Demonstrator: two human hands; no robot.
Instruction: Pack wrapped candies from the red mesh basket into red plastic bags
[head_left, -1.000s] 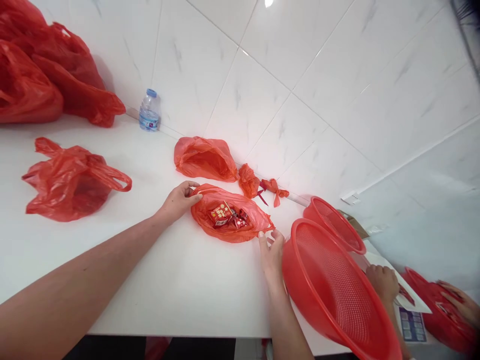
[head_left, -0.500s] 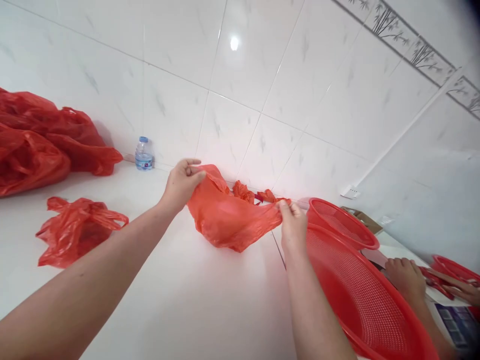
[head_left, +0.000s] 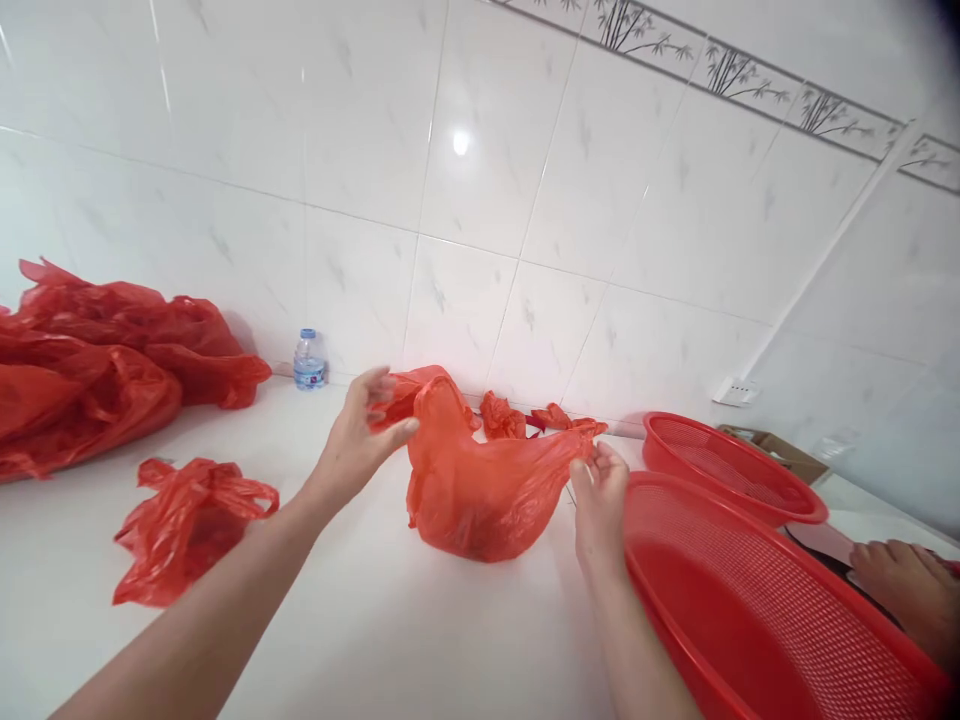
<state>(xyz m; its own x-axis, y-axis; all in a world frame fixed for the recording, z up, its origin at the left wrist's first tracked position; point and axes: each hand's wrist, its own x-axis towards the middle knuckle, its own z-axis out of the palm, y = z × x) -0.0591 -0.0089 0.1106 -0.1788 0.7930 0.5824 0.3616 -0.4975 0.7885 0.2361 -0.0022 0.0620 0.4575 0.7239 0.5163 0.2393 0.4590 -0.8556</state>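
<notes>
A thin red plastic bag [head_left: 487, 490] bulges at its lower part, low over the white table in front of me. On its left side my left hand [head_left: 364, 440] has its thumb and fingers apart, close to the bag's raised edge. My right hand [head_left: 600, 485] is at the bag's stretched right corner, with the thumb by the edge and the fingers curled at the plastic. What lies inside the bag is only a faint dark patch. Another red plastic bag [head_left: 195, 530], with looped handles, rests left of my left forearm.
A heap of red bags [head_left: 112, 370] fills the far left, beside a small water bottle [head_left: 310, 365]. Crumpled red plastic [head_left: 501, 415] lies by the tiled wall. Two red baskets [head_left: 720, 600] stand at right, near a cardboard box [head_left: 787, 455] and another person's hand [head_left: 900, 580].
My left hand has let go of the bag's edge and opened. The bag sags lower and rounder between my hands. The view has tilted, so things appear lower.
</notes>
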